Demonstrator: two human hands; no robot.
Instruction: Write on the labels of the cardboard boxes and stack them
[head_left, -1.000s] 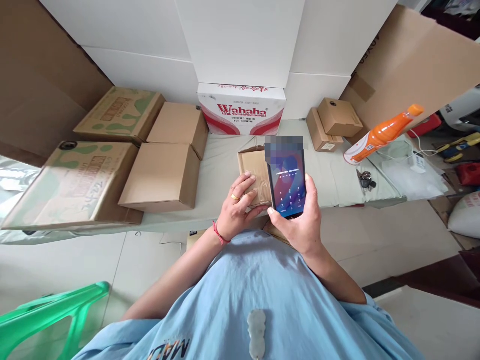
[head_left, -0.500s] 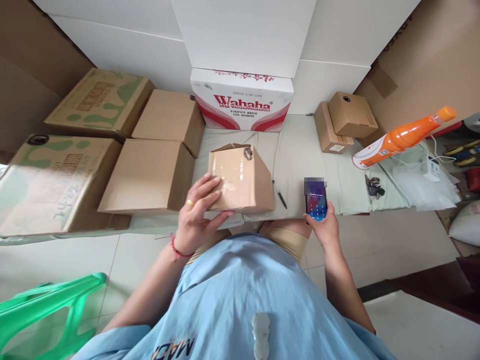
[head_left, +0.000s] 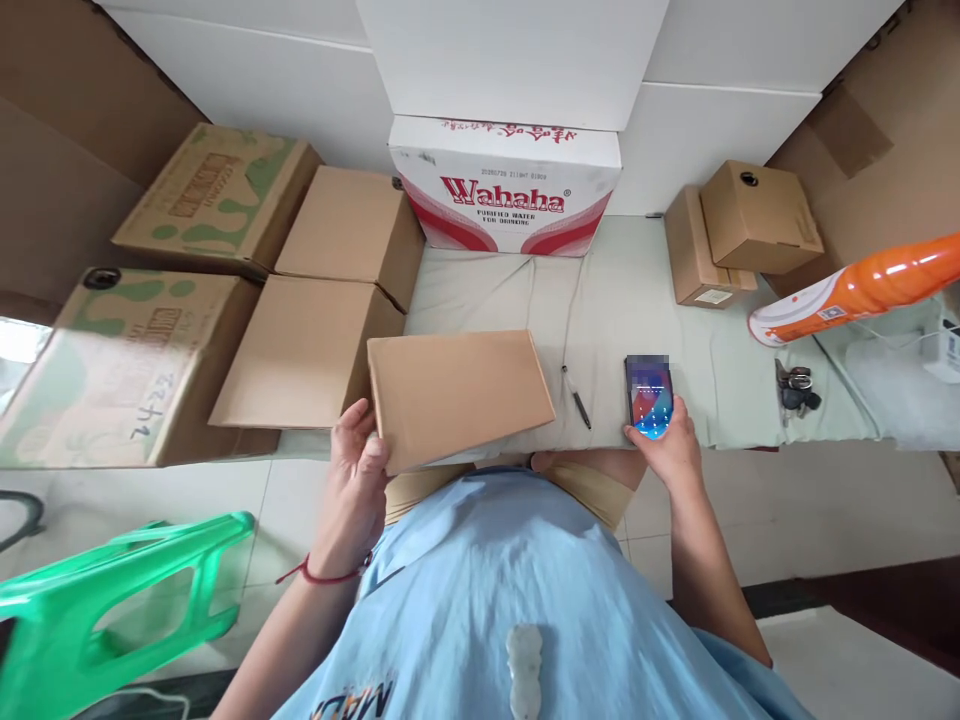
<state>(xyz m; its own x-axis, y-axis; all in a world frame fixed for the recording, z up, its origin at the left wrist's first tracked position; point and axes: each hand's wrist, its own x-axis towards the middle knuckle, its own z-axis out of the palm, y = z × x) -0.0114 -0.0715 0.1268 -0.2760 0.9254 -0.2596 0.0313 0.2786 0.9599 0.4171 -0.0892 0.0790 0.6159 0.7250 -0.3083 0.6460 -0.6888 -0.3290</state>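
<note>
A plain brown cardboard box (head_left: 461, 395) stands near the table's front edge, tilted a little, its broad face turned toward me. My left hand (head_left: 356, 475) grips its lower left corner, the thumb on the near face and the fingers curled at the side. On the right, my right hand (head_left: 669, 445) holds a black phone (head_left: 650, 402) by its lower end, thumb on the left edge, with the screen lit. Between box and phone a black pen (head_left: 577, 398) lies on the cloth.
Several cardboard boxes (head_left: 289, 345) stand at the left. A Wahaha carton (head_left: 510, 195) is at the back. Two small boxes (head_left: 757, 220), an orange bottle (head_left: 855, 290) and keys (head_left: 796, 388) are at the right. A green stool (head_left: 135, 570) is at lower left.
The box has been turned so that a plain face shows instead of the taped one. My left hand has shifted from its face to its lower left corner. My right hand still holds the phone.
</note>
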